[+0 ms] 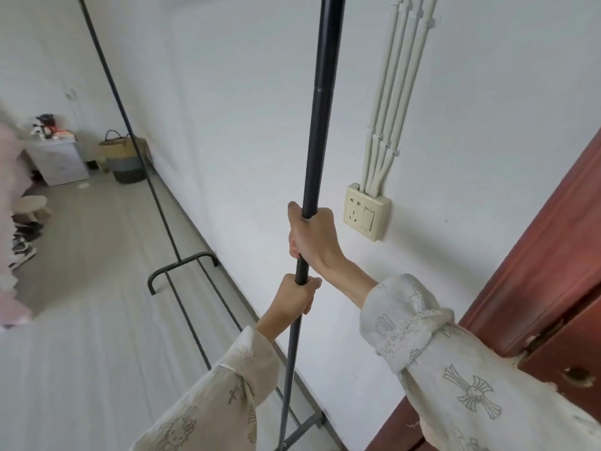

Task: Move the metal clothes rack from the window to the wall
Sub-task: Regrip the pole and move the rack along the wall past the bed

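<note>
The black metal clothes rack point(320, 125) stands along the white wall point(234, 125). Its near upright pole rises through the middle of the view, and its far upright and arched foot point(182, 265) are at the left. Both of my hands grip the near pole. My right hand point(313, 236) holds it higher up, and my left hand point(296, 299) wraps around it just below. Two thin bottom rails run along the floor between the rack's feet. No clothes hang on the parts of the rack that I see.
A cream wall socket point(367, 211) with white conduits above it sits right of the pole. A red-brown wooden door frame point(536, 255) is at the right. Far left stand a woven basket point(125, 157), a white cabinet point(60, 161), a small stool point(32, 205) and shoes.
</note>
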A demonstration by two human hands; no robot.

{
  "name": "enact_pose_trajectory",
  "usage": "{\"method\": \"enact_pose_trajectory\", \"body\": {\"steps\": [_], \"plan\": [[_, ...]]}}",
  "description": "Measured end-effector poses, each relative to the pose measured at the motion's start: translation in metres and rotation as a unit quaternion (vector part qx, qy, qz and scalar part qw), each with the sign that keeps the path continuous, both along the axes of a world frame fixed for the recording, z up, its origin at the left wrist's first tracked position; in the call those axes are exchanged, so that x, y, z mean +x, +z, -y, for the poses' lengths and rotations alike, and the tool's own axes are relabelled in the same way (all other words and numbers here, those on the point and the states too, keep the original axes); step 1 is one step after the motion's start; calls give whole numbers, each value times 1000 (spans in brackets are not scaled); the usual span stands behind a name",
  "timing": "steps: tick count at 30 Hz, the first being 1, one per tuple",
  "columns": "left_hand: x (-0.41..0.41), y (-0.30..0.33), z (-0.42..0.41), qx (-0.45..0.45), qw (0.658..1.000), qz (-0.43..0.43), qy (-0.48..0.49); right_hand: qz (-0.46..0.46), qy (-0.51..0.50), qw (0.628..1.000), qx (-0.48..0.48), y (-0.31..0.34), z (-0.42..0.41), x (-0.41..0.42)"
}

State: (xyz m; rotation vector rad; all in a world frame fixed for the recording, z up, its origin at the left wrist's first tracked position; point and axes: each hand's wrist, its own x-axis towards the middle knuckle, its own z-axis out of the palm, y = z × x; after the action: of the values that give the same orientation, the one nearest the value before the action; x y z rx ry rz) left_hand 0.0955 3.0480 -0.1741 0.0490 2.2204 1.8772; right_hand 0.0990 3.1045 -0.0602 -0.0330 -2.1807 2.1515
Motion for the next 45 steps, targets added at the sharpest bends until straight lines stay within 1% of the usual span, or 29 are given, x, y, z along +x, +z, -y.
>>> {"method": "enact_pose_trajectory", "body": {"steps": [4, 7, 12, 14, 17, 18, 19, 21, 25, 27, 29, 31, 34, 42, 45], "plan": [[9, 5, -15, -22, 992, 12, 123, -20, 57, 998, 15, -1, -9, -4], [18, 7, -20, -39, 984, 0, 172, -33, 107, 993, 21, 0, -15, -7], [41, 8, -21, -111, 971, -54, 206, -64, 199, 976, 63, 1, -20, -11], [52, 10, -17, -147, 965, -64, 209, -80, 257, 957, 104, 2, -22, -13], [63, 11, -8, -185, 959, -71, 205, -95, 352, 910, 195, 6, -25, -13], [65, 11, -6, -196, 957, -72, 203, -92, 375, 898, 211, 7, -27, -13], [67, 11, -4, -203, 956, -70, 198, -87, 389, 892, 215, 8, -28, -12], [68, 9, -2, -210, 956, -61, 195, -70, 412, 888, 192, 7, -34, -11], [68, 4, 4, -179, 954, -70, 230, -28, 489, 868, 89, -2, -48, -12], [69, 2, 7, -180, 951, -79, 241, -47, 492, 862, 114, -6, -49, -13], [68, 1, 9, -179, 950, -85, 243, -82, 464, 867, 160, -7, -46, -11], [66, 1, 10, -171, 949, -88, 248, -110, 440, 874, 177, -8, -41, -12], [61, -1, 14, -159, 949, -95, 257, -133, 418, 881, 176, -15, -35, -17], [32, -1, 33, -128, 950, -91, 271, -141, 380, 898, 173, -24, -13, -44], [20, -2, 41, -100, 949, -87, 287, -141, 378, 899, 171, -25, -1, -59]]}}
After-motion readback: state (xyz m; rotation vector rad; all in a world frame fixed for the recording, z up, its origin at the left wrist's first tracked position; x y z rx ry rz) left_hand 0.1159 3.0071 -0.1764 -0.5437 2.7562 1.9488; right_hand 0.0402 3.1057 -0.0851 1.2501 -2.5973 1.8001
